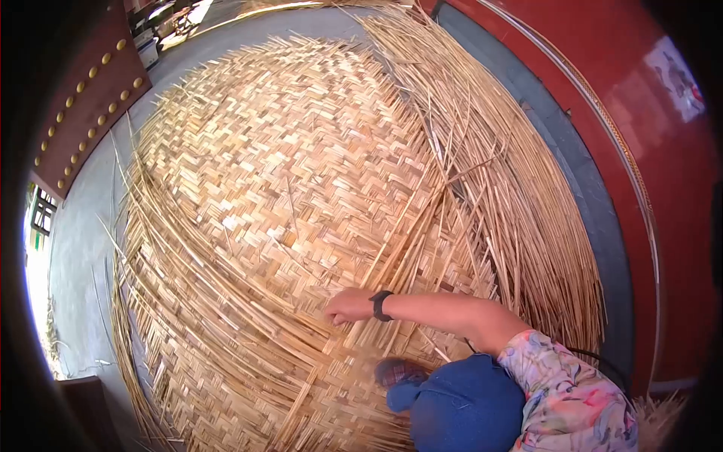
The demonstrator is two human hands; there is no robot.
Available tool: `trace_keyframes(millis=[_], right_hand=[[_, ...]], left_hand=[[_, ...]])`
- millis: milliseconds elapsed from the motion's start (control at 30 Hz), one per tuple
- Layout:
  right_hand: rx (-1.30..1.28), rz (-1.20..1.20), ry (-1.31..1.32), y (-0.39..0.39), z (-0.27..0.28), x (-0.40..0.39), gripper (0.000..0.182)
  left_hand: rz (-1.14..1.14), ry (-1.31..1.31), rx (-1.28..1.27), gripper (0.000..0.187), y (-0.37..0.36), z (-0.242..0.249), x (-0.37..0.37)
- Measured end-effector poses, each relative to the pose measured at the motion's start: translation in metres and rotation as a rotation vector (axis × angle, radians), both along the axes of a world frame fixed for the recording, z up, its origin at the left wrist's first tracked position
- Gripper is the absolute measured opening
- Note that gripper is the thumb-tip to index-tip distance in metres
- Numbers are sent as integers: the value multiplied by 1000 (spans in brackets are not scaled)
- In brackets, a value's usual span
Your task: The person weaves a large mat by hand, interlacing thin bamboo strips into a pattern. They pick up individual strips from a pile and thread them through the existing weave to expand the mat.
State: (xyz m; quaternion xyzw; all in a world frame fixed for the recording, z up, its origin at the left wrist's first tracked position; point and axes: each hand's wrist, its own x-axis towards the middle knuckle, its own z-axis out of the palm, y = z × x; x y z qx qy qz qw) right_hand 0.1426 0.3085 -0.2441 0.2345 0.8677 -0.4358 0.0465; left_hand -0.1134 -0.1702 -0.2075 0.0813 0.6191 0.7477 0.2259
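Observation:
My right hand (pixel 350 306), with a black band on its wrist, is low over a large woven mat (pixel 279 173) of flat, pale split-bamboo or reed strips. Its fingers curl downward and look closed at the ends of several long strips (pixel 248 301) that run across the weave from the left. Whatever is between the fingers, if anything, is hidden under the hand. More upright strips (pixel 392 256) cross the mat just beyond the wrist. My left hand is out of view.
A thick layer of loose strips (pixel 520 166) lies along the mat's right side, by a red wall (pixel 602 45). A studded red door (pixel 90 98) stands at the left above grey floor (pixel 83 279). My blue-clad knee (pixel 471 407) and shoe (pixel 399 373) are on the mat.

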Motion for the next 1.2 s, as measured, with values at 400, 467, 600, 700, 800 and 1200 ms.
trace_keyframes(millis=[400,467,600,700,800,1200], right_hand=[[-24,5,69,4,-1,6,20],[8,49,92,8,2,1,17],[11,114,58,11,2,-7,17],[-24,1,-16,17,24,-7,18],[37,-89,-1,-15,57,-31,22],[-14,402,50,-107,30,-101,17]], left_hand=[[107,-547,-328,40,169,-32,93],[5,-631,-226,44,138,-67,83],[55,-583,-287,42,160,-38,88],[439,-852,-170,35,135,-14,69],[377,-407,-167,31,80,-15,22],[-453,223,-1104,18,255,-15,-46]])
